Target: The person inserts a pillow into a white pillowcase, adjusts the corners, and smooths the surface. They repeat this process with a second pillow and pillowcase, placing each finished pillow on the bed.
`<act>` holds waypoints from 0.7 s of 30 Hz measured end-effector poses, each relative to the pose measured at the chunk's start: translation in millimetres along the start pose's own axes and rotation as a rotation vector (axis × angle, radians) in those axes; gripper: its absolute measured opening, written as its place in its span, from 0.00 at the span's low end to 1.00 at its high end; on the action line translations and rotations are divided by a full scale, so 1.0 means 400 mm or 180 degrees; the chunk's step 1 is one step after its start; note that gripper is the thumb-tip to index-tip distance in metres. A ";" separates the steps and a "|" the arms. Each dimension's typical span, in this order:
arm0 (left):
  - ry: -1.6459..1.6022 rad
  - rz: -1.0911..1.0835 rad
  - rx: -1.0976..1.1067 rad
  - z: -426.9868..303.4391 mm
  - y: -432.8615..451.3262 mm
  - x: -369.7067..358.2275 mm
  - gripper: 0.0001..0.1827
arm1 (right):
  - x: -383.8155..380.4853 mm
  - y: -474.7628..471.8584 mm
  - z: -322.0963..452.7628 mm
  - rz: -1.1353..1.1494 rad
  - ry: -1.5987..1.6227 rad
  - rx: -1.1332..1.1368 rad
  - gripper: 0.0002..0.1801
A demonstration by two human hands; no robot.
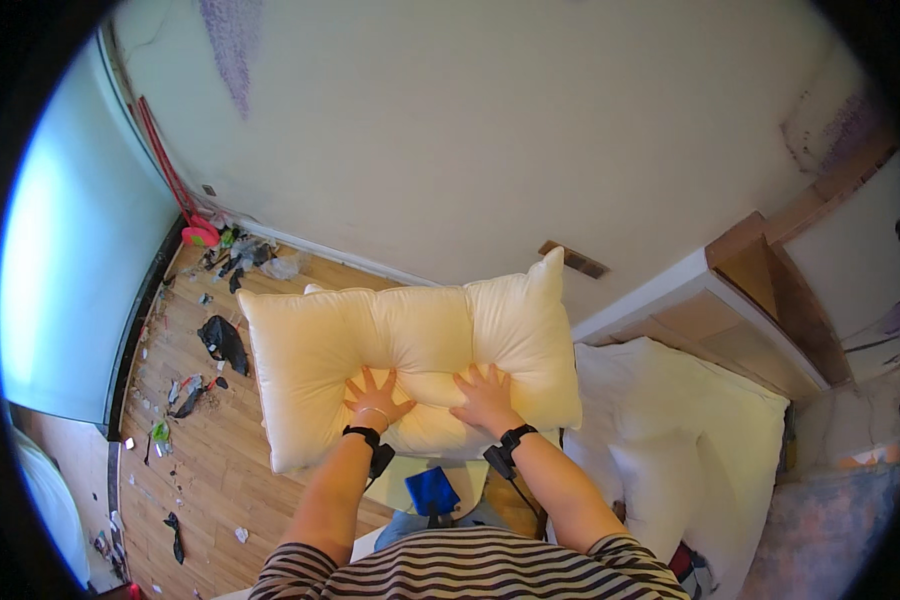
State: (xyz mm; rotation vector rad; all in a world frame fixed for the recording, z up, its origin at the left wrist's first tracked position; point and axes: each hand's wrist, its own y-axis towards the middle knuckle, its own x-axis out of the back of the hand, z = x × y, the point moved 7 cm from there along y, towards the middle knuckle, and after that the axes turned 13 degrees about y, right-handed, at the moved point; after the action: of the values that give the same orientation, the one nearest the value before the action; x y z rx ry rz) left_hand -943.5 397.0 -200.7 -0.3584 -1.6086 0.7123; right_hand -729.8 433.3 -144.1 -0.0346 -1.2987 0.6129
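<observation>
A plump cream pillow (pixel 420 322) lies before me, with piped edges and dimples pressed into its middle. My left hand (pixel 377 399) rests on it left of centre, fingers spread and palm down. My right hand (pixel 486 397) presses into the cover a short way to the right, its fingers also apart. Neither hand grips the fabric. A pointed corner of the pillow sticks up at the far right. Below the near edge shows part of a pale rounded surface (pixel 390 480); what else bears the pillow is hidden.
White bedding (pixel 645 420) is heaped to my right, beside a white-edged ledge (pixel 765 330). Plastic scraps (pixel 255 251) and a black bag (pixel 223 341) litter the wooden floor (pixel 225 450) on the left. A red long-handled dustpan (pixel 200 231) leans in the corner. The wall (pixel 457 150) rises ahead.
</observation>
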 end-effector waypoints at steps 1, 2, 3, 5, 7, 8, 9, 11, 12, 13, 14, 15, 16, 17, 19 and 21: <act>-0.0018 0.0092 -0.0014 0.005 0.001 -0.013 0.51 | -0.006 -0.010 0.002 0.0100 -0.0012 -0.0055 0.46; -0.0033 0.0114 -0.0043 0.008 0.005 -0.019 0.51 | 0.004 -0.019 0.011 -0.0065 -0.0017 0.0069 0.48; -0.0038 0.0073 -0.0091 0.010 0.006 -0.020 0.52 | 0.004 -0.028 0.016 -0.0101 -0.0047 0.0110 0.50; -0.0046 0.0079 -0.0146 0.015 0.005 -0.020 0.53 | -0.007 -0.047 0.024 -0.0037 -0.0185 0.0309 0.53; -0.0099 -0.0011 -0.0218 0.017 -0.006 -0.009 0.54 | -0.024 -0.061 0.023 0.0084 -0.0421 0.0667 0.56; -0.0086 -0.0038 -0.0254 0.017 -0.016 -0.006 0.54 | -0.033 -0.063 0.009 0.0128 -0.0609 0.0733 0.52; -0.0083 -0.0108 -0.0289 0.015 -0.031 -0.005 0.54 | -0.042 -0.068 -0.008 0.0138 -0.0782 0.0824 0.48; 0.0103 -0.0262 -0.0438 0.005 -0.075 -0.021 0.55 | -0.066 -0.072 -0.037 0.0043 -0.0755 0.0974 0.36; 0.0215 -0.0433 -0.0510 0.002 -0.097 -0.028 0.56 | -0.074 -0.058 -0.045 -0.0086 -0.0562 0.1038 0.28; 0.0409 -0.0508 -0.0546 -0.004 -0.124 -0.050 0.56 | -0.087 -0.045 -0.061 -0.0067 -0.0370 0.0988 0.20; 0.0610 -0.0611 -0.0572 -0.013 -0.161 -0.087 0.56 | -0.088 -0.044 -0.062 -0.0294 -0.0312 0.1207 0.15; 0.0850 -0.0829 -0.0601 -0.019 -0.197 -0.118 0.56 | -0.093 -0.044 -0.067 -0.0358 -0.0244 0.1292 0.10; 0.0934 -0.0914 -0.0380 -0.008 -0.212 -0.144 0.50 | -0.097 -0.043 -0.073 -0.0301 -0.0173 0.1314 0.05; 0.0956 -0.1099 -0.0236 0.008 -0.214 -0.152 0.48 | -0.090 -0.049 -0.065 -0.0339 -0.0026 0.1493 0.04; 0.0986 -0.1312 0.0018 0.052 -0.202 -0.150 0.47 | -0.071 -0.077 -0.064 -0.0068 0.0138 0.1623 0.03; 0.0483 -0.1635 0.0008 0.095 -0.188 -0.108 0.43 | -0.009 -0.115 -0.052 -0.0265 0.0435 0.1612 0.02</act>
State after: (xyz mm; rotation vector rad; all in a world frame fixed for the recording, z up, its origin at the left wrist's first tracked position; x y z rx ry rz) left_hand -960.2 304.9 -188.1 0.0106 -1.4696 0.2862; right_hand -693.0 399.5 -136.9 0.3858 -0.9794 0.8373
